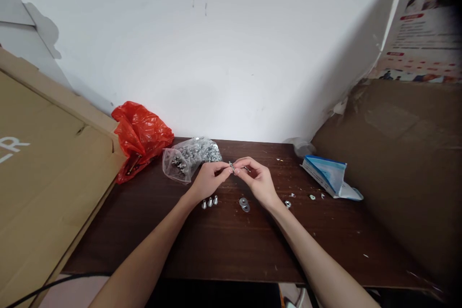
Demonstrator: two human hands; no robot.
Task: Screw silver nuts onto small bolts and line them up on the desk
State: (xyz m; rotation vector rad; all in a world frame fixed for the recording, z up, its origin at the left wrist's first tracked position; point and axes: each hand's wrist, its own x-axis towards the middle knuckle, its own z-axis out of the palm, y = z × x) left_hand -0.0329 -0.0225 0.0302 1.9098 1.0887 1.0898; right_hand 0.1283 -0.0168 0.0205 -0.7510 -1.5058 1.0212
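Over the dark wooden table, my left hand and my right hand meet fingertip to fingertip. Both pinch a small metal piece that looks like a bolt; its details are too small to tell. A thin part sticks out between my right fingers. Below my left hand, several short silvery metal pieces stand in a row. Flat round washers overlap below and between the hands. Small metal nuts lie right of my right wrist.
A clear plastic bag of metal hardware sits behind my left hand, beside a red plastic bag. A blue and white pouch lies at the right. Cardboard borders the left side.
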